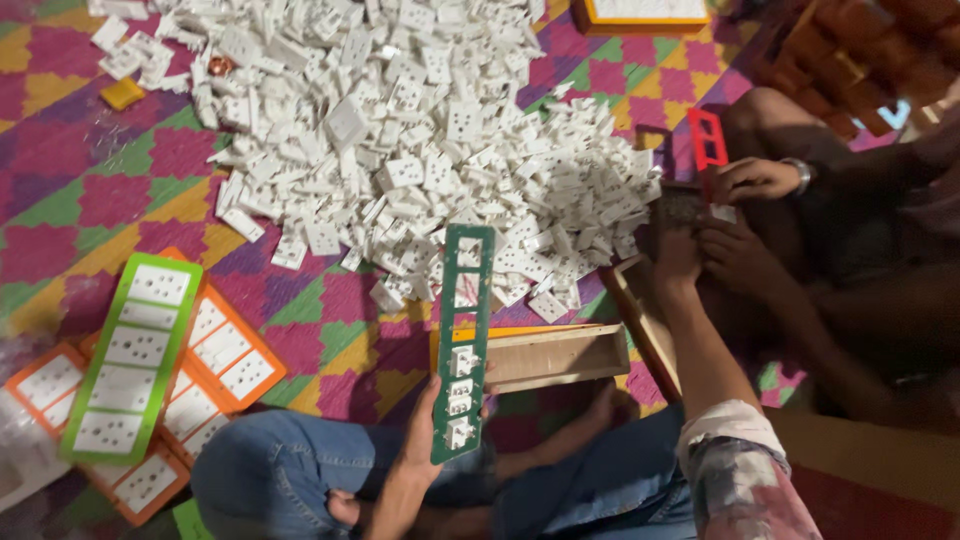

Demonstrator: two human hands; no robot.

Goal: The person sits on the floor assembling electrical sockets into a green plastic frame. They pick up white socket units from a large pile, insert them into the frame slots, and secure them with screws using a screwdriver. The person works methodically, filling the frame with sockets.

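Over the lap, left hand (420, 425) holds green frame (462, 345) — long axis upright.

Light falls from above and brightest on the heap of white socket parts (420, 150) ahead of me; their faces glare nearly blank, with detail lost; the patterned mat (90, 190) keeps strong colour; the right side sinks into deep shadow, where another person's hands (745, 215) go murky; my lap is dim; the whole view is soft, smeared slightly by motion.
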